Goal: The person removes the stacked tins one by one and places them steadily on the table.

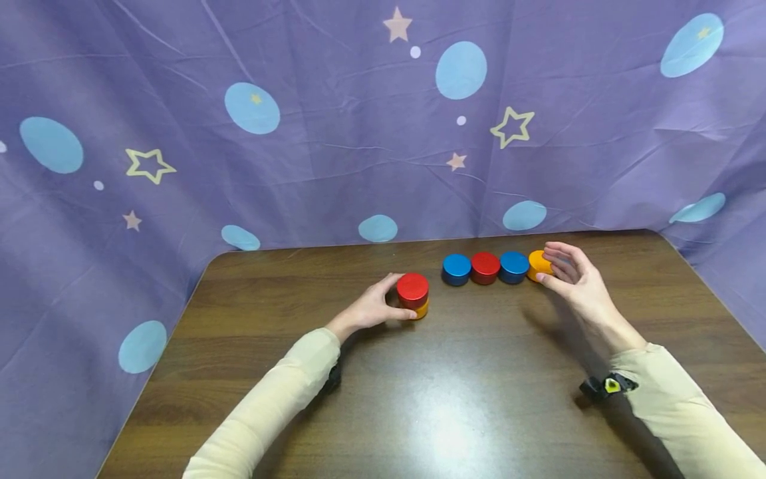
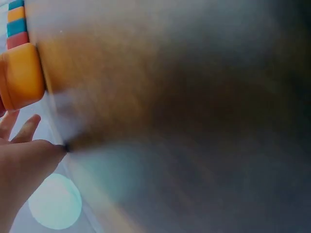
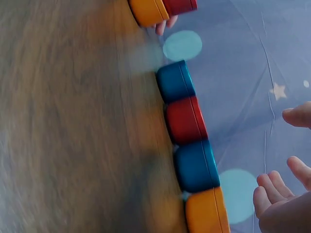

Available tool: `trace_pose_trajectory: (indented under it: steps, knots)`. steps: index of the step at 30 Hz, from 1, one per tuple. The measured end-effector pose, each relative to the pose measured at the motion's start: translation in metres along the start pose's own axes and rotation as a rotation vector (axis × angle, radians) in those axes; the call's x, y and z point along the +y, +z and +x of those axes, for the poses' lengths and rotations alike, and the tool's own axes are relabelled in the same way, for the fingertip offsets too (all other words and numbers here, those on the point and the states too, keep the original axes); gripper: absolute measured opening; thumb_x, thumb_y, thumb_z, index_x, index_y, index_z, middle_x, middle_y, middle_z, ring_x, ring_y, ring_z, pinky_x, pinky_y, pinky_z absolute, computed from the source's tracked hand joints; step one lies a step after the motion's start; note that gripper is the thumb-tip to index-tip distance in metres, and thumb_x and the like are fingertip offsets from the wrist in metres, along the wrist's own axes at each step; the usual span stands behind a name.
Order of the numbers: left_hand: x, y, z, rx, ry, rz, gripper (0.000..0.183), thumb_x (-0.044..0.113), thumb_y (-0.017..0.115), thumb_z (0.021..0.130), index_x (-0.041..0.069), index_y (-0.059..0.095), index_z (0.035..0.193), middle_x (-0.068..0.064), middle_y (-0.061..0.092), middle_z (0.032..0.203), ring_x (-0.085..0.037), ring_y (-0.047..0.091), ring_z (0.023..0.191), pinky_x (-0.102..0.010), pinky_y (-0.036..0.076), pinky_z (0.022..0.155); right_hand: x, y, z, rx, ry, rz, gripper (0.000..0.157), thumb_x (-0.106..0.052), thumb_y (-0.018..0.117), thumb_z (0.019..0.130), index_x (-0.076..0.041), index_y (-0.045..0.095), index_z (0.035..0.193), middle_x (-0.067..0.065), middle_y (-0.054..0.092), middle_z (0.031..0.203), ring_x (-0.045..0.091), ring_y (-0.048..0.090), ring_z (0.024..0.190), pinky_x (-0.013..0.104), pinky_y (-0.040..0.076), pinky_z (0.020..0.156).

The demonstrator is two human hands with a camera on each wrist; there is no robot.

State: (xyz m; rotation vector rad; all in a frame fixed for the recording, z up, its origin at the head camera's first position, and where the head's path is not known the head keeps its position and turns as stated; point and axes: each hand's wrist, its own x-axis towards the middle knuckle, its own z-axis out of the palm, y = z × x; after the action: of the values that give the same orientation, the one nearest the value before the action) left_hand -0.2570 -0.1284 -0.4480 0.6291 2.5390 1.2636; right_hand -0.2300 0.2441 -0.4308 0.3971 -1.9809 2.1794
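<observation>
A round red tin (image 1: 413, 286) is stacked on an orange tin (image 1: 422, 310), left of the row. Around the stack's left side my left hand (image 1: 380, 305) is spread, thumb in front and fingers behind; the left wrist view shows a gap between thumb and orange tin (image 2: 24, 77). To the right stands a row: a blue tin (image 1: 457, 270), a red tin (image 1: 485, 268), another blue tin (image 1: 513, 267) and a yellow-orange tin (image 1: 535, 267). My right hand (image 1: 580, 286) hovers by the row's right end, fingers loosely bent, apart from the tins in the right wrist view.
The tins stand on a brown wooden table (image 1: 335, 286), toward its far edge. Behind it hangs a purple curtain (image 1: 335, 179) with stars and blue ovals. A black wrist device (image 1: 598, 387) sits under the right sleeve (image 1: 664, 379).
</observation>
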Motion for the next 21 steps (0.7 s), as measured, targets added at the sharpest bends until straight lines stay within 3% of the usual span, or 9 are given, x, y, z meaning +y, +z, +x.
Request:
trace_pose_trajectory:
  steps: [4,6,10,17,21]
  knots:
    - [-0.001,0.002,0.001,-0.018,-0.037,0.010,0.074,0.020,0.083,0.076,0.008,0.048,0.141,-0.014,0.046,0.144,-0.033,0.016,0.143,-0.052,0.014,0.113,-0.001,0.007,-0.002,-0.039,-0.026,-0.006,0.053,0.017,0.062,0.084,0.001,0.047,0.132,0.000,0.054,0.124,0.012,0.049,0.118,0.018,0.036,0.101]
    - [-0.002,0.004,0.002,-0.036,-0.060,0.004,0.074,0.021,0.082,0.077,0.009,0.047,0.142,-0.014,0.043,0.146,-0.032,0.012,0.144,-0.053,0.012,0.113,0.000,0.010,-0.002,-0.054,-0.031,0.002,0.053,0.018,0.062,0.084,0.001,0.047,0.132,0.001,0.054,0.125,0.012,0.049,0.118,0.018,0.036,0.101]
    - [-0.004,0.007,0.004,-0.046,-0.082,-0.016,0.074,0.021,0.081,0.079,0.009,0.046,0.143,-0.012,0.041,0.148,-0.028,0.011,0.145,-0.051,0.009,0.114,0.001,0.016,-0.003,-0.079,-0.036,-0.014,0.053,0.017,0.062,0.084,0.003,0.046,0.133,0.001,0.053,0.127,0.011,0.050,0.120,0.018,0.037,0.101]
    - [-0.005,0.008,0.004,-0.031,-0.052,-0.035,0.070,0.018,0.081,0.078,0.008,0.050,0.140,-0.012,0.046,0.144,-0.028,0.011,0.145,-0.045,0.007,0.115,0.006,0.032,-0.005,-0.137,-0.027,-0.098,0.052,0.012,0.064,0.086,0.008,0.042,0.133,-0.001,0.053,0.128,0.014,0.050,0.121,0.020,0.036,0.102]
    - [-0.005,0.008,0.004,-0.036,-0.048,-0.037,0.068,0.018,0.081,0.079,0.008,0.051,0.139,-0.010,0.048,0.143,-0.028,0.010,0.145,-0.045,0.005,0.116,0.009,0.044,-0.005,-0.185,-0.018,-0.139,0.054,0.011,0.065,0.086,0.012,0.040,0.134,0.009,0.053,0.129,0.022,0.049,0.121,0.020,0.036,0.102]
